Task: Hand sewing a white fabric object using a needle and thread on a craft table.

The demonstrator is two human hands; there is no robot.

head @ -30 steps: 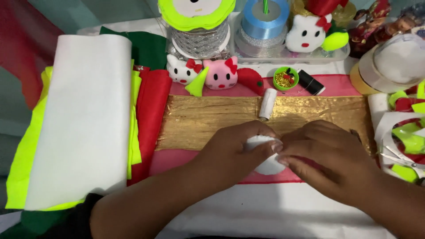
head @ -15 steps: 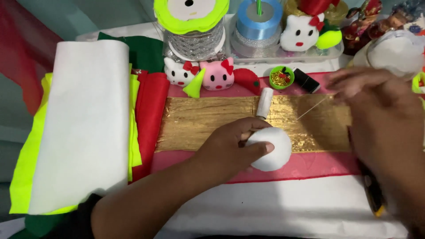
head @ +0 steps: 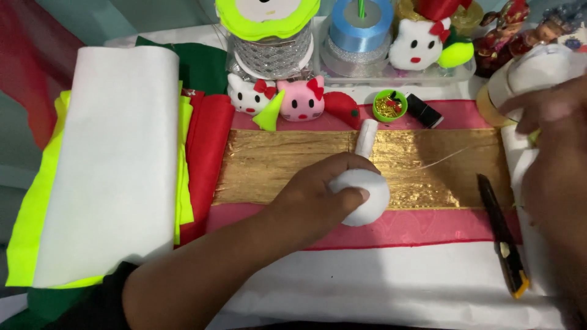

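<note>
Head view: left hand [head: 318,195] clamped on white ball [head: 365,197], right hand [head: 553,153] drawn out to the right, thread [head: 443,157] taut between.

White ball sits on the gold fabric strip [head: 275,165] at its lower edge, over the pink band [head: 428,226], roughly mid-table; left fingers wrap its top and near side, thumb pressed on its front. Thread runs from the ball up and rightward toward the right hand, well apart from the ball; right-hand fingers look pinched together, though what they grip is too fine to tell. Thread axis: low-left to high-right. Left hand is the nearer one. Black-and-yellow utility knife [head: 502,235] lies just beside the right hand, long axis near-vertical.
</note>
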